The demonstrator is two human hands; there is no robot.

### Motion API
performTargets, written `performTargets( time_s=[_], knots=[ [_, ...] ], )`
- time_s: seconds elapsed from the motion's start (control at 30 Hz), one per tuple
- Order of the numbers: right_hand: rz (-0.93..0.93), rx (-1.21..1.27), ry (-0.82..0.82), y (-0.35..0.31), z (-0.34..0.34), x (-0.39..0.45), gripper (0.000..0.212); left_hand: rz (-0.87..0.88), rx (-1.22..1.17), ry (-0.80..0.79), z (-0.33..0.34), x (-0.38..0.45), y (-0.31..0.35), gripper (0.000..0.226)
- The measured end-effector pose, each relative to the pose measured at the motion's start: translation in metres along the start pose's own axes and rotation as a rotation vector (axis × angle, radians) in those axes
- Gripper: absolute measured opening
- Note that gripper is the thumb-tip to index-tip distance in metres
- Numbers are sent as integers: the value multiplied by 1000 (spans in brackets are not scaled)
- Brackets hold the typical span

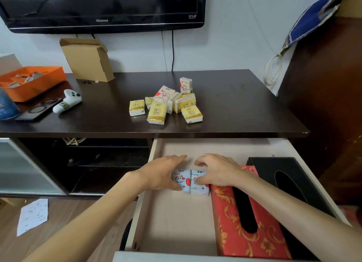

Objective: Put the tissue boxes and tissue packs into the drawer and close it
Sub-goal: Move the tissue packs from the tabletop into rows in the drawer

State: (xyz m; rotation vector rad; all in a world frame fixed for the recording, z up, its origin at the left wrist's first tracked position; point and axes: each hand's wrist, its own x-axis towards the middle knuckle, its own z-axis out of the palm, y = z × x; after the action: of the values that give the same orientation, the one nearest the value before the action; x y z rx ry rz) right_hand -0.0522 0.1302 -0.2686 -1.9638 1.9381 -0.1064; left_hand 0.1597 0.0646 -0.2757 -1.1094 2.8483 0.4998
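The drawer stands pulled out below the dark tabletop. Inside it lie a red tissue box with gold pattern and a black tissue box at the right. Two blue tissue packs with red hearts lie side by side near the drawer's back. My left hand holds the left pack, thumb at its near edge. My right hand grips the right pack, fingers curled over its far end. Several yellow and white tissue packs sit in a heap on the tabletop.
On the dark tabletop sit an orange box, a white controller, a phone and a cardboard box. A TV hangs above. A dark cabinet stands at the right. A paper sheet lies on the floor.
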Motion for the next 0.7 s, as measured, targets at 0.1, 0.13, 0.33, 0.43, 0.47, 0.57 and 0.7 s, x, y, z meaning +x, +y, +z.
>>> performTargets(
  time_s=[0.1,0.13,0.33,0.43,0.47,0.57,0.7],
  knots=[
    [-74,216,108,3,-16,-4,51,33,5,154,-20,-7,-8,72],
    [-111,262,195,4,-24,-2,43,47,-14,249,-29,-8,-11,61],
    [-211,312,536,-1,-86,42,35,-9,-29,665,-86,13,-30,41],
    [-158,157,451,-2,-94,63,51,-133,63,496,-94,29,-38,58],
    [-143,93,393,-1,-93,67,53,-162,73,429,-93,32,-39,59],
    [-128,-28,309,3,-83,70,51,-146,150,407,-84,31,-42,48],
    [-167,-6,421,10,-79,65,36,-85,208,422,-82,22,-46,41]
  ],
)
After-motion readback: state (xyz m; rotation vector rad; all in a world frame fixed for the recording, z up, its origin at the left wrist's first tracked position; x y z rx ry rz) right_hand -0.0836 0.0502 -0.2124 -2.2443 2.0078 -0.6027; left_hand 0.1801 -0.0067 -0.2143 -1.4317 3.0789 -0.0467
